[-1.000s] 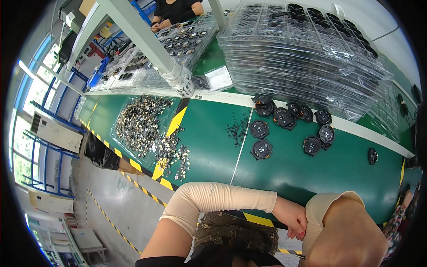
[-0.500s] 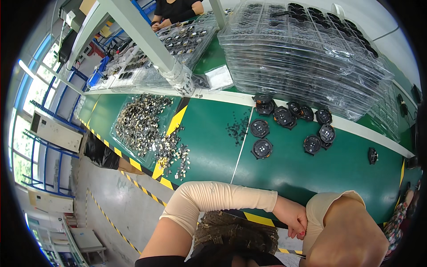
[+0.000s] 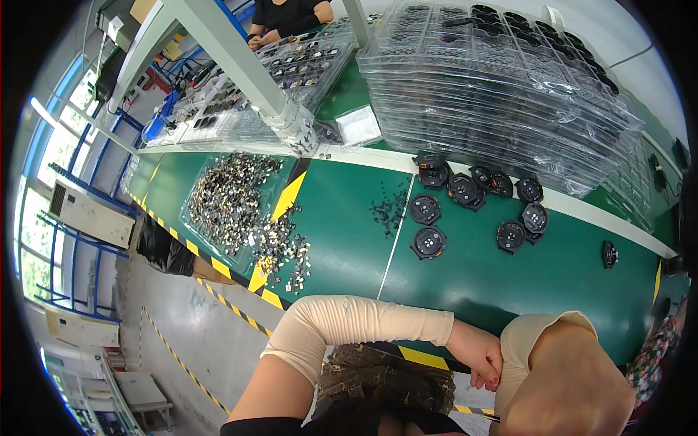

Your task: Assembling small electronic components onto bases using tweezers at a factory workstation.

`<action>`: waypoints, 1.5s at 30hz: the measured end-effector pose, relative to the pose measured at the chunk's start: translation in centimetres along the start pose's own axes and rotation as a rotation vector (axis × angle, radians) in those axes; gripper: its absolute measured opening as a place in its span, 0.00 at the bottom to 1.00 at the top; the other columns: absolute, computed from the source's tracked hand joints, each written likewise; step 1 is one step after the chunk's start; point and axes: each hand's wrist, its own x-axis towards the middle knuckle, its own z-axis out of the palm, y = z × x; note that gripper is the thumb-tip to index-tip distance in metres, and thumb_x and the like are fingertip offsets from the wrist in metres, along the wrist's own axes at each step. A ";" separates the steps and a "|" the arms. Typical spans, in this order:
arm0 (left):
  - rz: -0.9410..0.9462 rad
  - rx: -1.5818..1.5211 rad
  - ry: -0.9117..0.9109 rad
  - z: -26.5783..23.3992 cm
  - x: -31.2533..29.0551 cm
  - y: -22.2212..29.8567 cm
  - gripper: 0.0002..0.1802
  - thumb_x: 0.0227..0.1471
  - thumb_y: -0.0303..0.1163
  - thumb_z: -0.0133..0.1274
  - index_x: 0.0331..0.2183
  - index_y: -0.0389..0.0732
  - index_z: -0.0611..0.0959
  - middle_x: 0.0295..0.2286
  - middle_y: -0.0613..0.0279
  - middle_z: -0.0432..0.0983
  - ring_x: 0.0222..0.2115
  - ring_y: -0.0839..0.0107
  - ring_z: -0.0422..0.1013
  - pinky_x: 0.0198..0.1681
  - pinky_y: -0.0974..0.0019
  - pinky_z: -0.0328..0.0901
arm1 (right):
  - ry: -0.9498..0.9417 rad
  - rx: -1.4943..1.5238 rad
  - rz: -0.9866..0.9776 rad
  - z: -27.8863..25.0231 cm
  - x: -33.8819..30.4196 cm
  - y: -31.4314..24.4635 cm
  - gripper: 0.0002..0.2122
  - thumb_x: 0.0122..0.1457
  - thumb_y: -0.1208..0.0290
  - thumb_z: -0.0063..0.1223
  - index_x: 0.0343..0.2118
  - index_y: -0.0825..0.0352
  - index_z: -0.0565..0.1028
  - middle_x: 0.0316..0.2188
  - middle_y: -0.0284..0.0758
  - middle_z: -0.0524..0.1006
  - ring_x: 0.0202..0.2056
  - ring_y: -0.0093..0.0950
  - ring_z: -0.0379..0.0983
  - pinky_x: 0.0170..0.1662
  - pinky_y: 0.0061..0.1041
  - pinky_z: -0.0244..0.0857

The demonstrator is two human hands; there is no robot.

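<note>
My left hand [image 3: 476,354] lies at the table's front edge, its fingers curled closed against the cream arm sleeve [image 3: 518,345] on my right arm. The fingertips seem to pinch that fabric. A matching sleeve [image 3: 378,322] covers my left forearm. My right arm [image 3: 567,385] is bent close to the camera, and its hand is out of sight. Beyond my arms, round black watch bodies lie on the green table [image 3: 334,211], among them one watch body [image 3: 428,242] near the white line and another [image 3: 511,236] farther right. A lone watch part [image 3: 609,254] stands on edge at the right.
Small black pieces [image 3: 389,209] are scattered left of the watches. A clear tray [image 3: 195,211] at the left holds a heap of small metallic parts [image 3: 233,196], some spilled beside it. Stacked clear trays [image 3: 494,109] rise behind a white ledge [image 3: 582,211]. Another person [image 3: 291,18] sits across.
My hands and the table's things stay where they were. At the far right edge, a person in a patterned sleeve has shifted slightly.
</note>
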 end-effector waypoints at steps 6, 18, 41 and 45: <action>0.005 -0.002 0.004 0.1 0.1 -0.1 0.15 0.58 0.33 0.49 0.38 0.30 0.81 0.33 0.58 0.79 0.31 0.73 0.76 0.37 0.68 0.73 | -0.012 0.020 0.014 0.5 -0.1 0.1 0.21 0.58 0.56 0.55 0.14 0.62 0.65 0.11 0.30 0.65 0.08 0.27 0.61 0.10 0.23 0.54; 0.022 -0.026 0.015 0.1 0.7 -1.2 0.13 0.57 0.34 0.51 0.38 0.35 0.82 0.29 0.59 0.80 0.31 0.75 0.76 0.35 0.70 0.71 | -0.068 -0.027 -0.102 0.8 -0.4 0.3 0.21 0.58 0.54 0.55 0.15 0.63 0.68 0.12 0.30 0.67 0.10 0.25 0.63 0.12 0.21 0.55; 0.279 0.823 1.103 15.7 -13.0 0.0 0.12 0.53 0.33 0.55 0.39 0.39 0.82 0.31 0.57 0.77 0.35 0.59 0.72 0.39 0.61 0.68 | 0.231 -2.253 0.771 -7.5 -11.4 9.9 0.17 0.50 0.57 0.60 0.39 0.64 0.77 0.38 0.32 0.76 0.24 0.29 0.75 0.23 0.25 0.66; 0.188 0.863 1.501 17.1 -15.4 -2.1 0.10 0.51 0.26 0.56 0.37 0.38 0.83 0.27 0.56 0.78 0.28 0.60 0.74 0.34 0.63 0.68 | 0.174 -2.370 0.818 -9.2 -15.2 10.4 0.18 0.52 0.53 0.55 0.35 0.64 0.75 0.30 0.32 0.73 0.21 0.27 0.73 0.20 0.26 0.65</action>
